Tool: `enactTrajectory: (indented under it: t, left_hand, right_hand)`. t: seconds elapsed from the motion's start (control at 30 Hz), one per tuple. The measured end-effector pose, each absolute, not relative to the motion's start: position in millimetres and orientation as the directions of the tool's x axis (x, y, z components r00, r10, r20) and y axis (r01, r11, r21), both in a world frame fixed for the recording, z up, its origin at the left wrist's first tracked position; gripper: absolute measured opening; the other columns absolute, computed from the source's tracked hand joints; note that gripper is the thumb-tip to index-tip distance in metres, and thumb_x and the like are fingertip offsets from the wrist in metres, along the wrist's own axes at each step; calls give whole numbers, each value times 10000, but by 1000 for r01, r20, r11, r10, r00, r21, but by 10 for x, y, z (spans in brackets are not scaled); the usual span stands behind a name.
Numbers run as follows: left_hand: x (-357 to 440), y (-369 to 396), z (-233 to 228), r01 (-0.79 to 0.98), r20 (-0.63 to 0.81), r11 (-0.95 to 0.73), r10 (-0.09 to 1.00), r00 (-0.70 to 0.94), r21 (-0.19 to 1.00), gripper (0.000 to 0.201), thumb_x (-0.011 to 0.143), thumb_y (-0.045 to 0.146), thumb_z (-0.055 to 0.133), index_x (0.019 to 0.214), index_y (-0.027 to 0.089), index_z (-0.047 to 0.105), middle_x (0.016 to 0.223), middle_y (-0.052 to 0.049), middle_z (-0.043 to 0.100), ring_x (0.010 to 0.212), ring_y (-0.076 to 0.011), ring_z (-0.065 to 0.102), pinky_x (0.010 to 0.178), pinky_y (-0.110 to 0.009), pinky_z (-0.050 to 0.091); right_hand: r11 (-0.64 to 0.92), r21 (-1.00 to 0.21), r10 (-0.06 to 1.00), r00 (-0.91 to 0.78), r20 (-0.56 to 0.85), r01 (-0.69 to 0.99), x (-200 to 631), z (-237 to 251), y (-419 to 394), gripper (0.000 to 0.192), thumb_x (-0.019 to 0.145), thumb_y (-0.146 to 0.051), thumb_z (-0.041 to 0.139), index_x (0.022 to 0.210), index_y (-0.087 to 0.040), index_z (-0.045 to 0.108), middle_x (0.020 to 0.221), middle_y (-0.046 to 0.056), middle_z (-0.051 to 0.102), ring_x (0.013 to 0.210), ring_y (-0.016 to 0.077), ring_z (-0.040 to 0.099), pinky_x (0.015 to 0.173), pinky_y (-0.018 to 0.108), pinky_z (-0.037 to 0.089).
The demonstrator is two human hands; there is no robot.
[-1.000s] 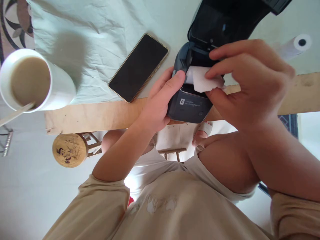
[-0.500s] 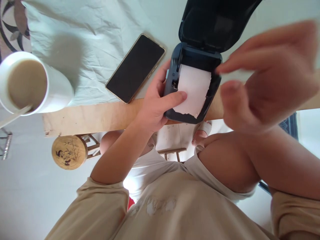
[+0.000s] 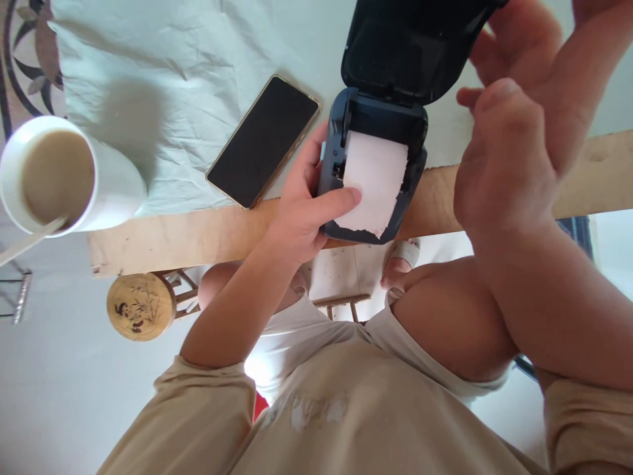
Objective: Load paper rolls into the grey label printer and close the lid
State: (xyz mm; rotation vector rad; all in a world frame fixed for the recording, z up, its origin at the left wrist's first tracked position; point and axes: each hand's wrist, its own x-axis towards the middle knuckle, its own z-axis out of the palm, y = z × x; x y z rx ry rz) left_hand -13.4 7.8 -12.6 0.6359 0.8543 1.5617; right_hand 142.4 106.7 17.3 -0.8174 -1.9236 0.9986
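My left hand [image 3: 304,204] grips a small dark portable printer [image 3: 413,214] from its left side, over the table's front edge. The thumb lies on the white paper roll [image 3: 378,165] inside, whose loose end is torn and ragged. Hinged open at the far end, the black lid [image 3: 400,49] is partly cut off by the top of the view. My right hand [image 3: 514,132] is raised at the upper right with its fingers apart, close to the lid's right edge. Some fingertips pass near or behind that edge; I cannot tell whether they touch it.
A black-screened phone [image 3: 264,142] lies on the pale cloth [image 3: 198,59] left of the printer. Further left stands a white cup [image 3: 113,181] of light brown drink with a spoon [image 3: 34,241]. The wooden table edge [image 3: 148,244] runs across, with a round stool [image 3: 141,307] below.
My right hand has moved from the printer's right side up towards the lid's edge. The view has shifted slightly; my left hand keeps its hold on the printer.
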Motion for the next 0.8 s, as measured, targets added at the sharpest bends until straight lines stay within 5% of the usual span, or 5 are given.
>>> enactTrajectory:
  t: [0.13, 0.27, 0.47, 0.8]
  left_hand:
    - [-103, 70, -80, -619, -95, -44, 977, -189, 784, 410, 766, 51, 679, 1132, 204, 575, 915, 32, 678, 766, -91, 648, 668, -205, 532]
    - [-55, 73, -28, -612, -104, -60, 968, -230, 789, 372, 741, 83, 708, 1075, 204, 596, 887, 37, 665, 723, -75, 629, 625, -178, 509]
    - [49, 81, 68, -580, -205, -20, 925, -319, 814, 265, 819, 330, 618, 1040, 187, 592, 706, 9, 579, 555, -83, 602, 453, -151, 366]
    - [2, 93, 73, -522, -238, 51, 925, -297, 851, 222, 828, 328, 615, 1002, 191, 613, 733, 8, 569, 538, -74, 575, 516, -186, 425]
  right_hand:
    - [344, -938, 856, -400, 328, -34, 1423, 162, 1165, 429, 853, -367, 408, 1259, -247, 476, 1448, -38, 388, 1124, 138, 635, 810, 250, 522]
    - [280, -960, 843, -477, 246, 0, 1395, 96, 1172, 447, 859, -331, 420, 1259, -133, 437, 1200, 70, 584, 1095, 128, 604, 859, 269, 506]
    - [254, -967, 640, -752, 158, 12, 1364, 8, 1058, 649, 831, -551, 604, 1327, -236, 328, 1267, 66, 519, 1032, 129, 563, 917, 301, 527]
    - [304, -952, 618, -768, 166, 39, 1359, -45, 1106, 696, 797, -545, 652, 1323, -242, 312, 1214, 59, 509, 968, 120, 549, 766, 262, 506]
